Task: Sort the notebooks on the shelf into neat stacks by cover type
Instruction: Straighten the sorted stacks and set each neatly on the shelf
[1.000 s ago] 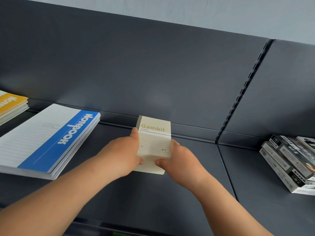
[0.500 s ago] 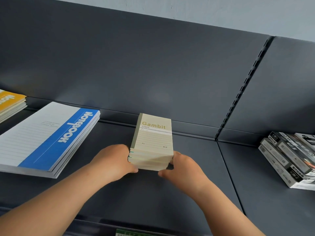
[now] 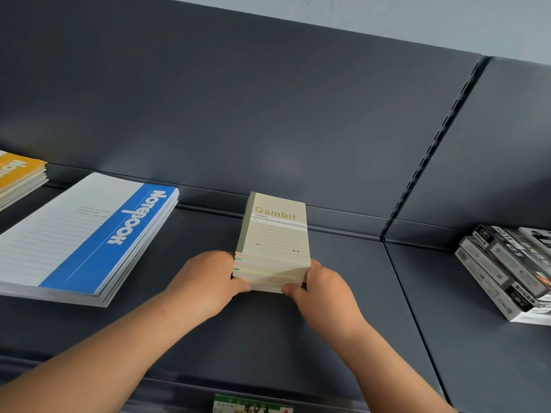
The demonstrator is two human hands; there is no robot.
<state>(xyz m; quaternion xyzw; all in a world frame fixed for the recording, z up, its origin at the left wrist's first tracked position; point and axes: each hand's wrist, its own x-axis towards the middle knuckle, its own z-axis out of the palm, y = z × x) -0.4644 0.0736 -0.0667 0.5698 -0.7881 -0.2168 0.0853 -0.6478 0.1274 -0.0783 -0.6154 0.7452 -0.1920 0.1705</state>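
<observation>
Grips (image 3: 205, 281) (image 3: 325, 290) flanking cream Gambit stack (image 3: 275, 248)

Cream ruled Gambit notebooks (image 3: 274, 242), blue-and-white notebook stack (image 3: 86, 236), yellow stack (image 3: 18, 177), dark-grey shelf (image 3: 268, 329).

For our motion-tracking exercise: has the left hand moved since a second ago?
Yes. The left hand has drawn back from the shelf's rear ledge toward the person, to the near left corner of the Gambit stack.

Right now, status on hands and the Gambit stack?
Left grip, right grip: both holding Gambit stack at near corners. Blue notebook pile to its left, apart.
</observation>
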